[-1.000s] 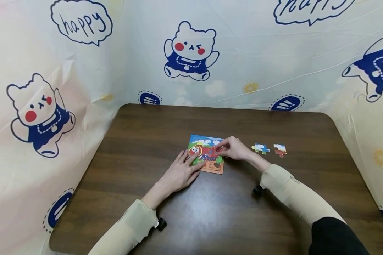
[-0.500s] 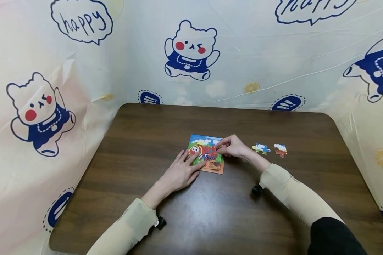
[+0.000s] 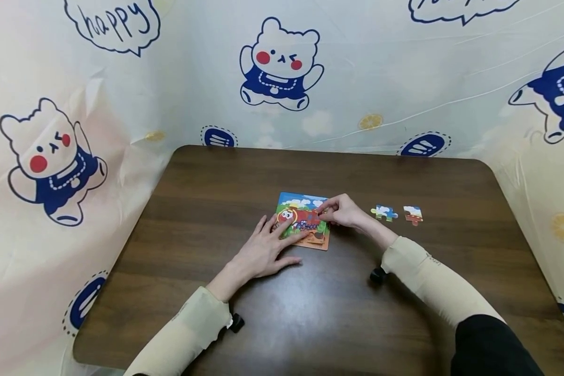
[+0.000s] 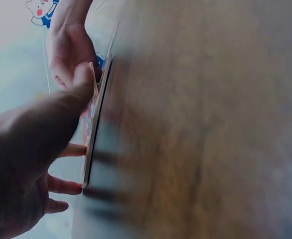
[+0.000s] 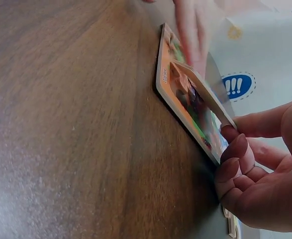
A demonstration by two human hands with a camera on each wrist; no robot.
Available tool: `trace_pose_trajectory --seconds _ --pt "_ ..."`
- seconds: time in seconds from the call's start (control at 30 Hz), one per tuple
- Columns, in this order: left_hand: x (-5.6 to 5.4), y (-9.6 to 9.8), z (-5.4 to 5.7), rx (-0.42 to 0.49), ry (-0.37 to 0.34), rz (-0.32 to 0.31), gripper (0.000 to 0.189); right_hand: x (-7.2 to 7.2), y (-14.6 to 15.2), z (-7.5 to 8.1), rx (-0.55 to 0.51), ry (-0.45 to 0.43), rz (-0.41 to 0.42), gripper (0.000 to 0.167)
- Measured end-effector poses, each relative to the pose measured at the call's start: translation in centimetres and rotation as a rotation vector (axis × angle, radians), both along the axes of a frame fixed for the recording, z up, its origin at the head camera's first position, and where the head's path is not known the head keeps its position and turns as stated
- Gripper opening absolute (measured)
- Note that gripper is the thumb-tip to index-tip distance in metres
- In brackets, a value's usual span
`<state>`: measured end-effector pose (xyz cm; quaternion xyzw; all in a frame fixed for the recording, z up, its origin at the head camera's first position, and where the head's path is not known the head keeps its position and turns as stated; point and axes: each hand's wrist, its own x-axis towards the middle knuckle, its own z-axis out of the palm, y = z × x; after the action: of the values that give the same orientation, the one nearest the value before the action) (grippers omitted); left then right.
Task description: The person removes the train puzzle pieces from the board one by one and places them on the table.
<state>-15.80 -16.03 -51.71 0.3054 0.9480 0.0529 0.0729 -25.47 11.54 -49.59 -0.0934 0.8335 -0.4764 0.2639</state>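
The puzzle board [image 3: 293,197] lies flat around the middle of the table, its blue-sky edge facing away from you and its orange edge towards you. That far edge runs nearly left to right, and the red printed character has its face at your left. The outline looks close to square under your hands, so you cannot pick out a long axis.

A section of the puzzle [image 5: 218,104] tilts up from the board, its high edge at your right fingertips. Your right hand [image 3: 340,211] pinches that edge between thumb and fingers. Your left hand [image 3: 263,250] is spread, fingers apart and resting on the board's left and near part, thumb out past the near edge.

Well to the right of the board, the blue-and-green piece [image 3: 384,212] points its knobs left and right, its long axis running sideways. Just beyond it, the red-and-white piece [image 3: 412,213] points a knob towards you. The brown table [image 3: 216,203] meets a bear-print backdrop [image 3: 380,68].
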Motion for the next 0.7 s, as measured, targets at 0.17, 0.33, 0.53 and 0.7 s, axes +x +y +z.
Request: trace_pose_trajectory --seconds 0.17,0.33,0.53,0.7 --pt "-0.4 0.5 -0.1 -0.022 0.007 -0.031 0.071 0.1 0.2 -0.2 0.005 0.019 0.016 0.026" --pt "-0.6 0.6 0.1 -0.056 0.023 -0.058 0.072 0.1 -0.1 -0.6 0.012 0.063 0.040 0.024" --pt "-1.0 0.8 0.7 -0.125 0.044 -0.082 0.074 0.1 -0.2 -0.7 0.020 0.094 0.027 0.023" --pt "-1.0 0.9 1.3 -0.166 0.025 -0.094 0.075 0.3 -0.6 -0.8 0.014 0.134 0.038 0.020"
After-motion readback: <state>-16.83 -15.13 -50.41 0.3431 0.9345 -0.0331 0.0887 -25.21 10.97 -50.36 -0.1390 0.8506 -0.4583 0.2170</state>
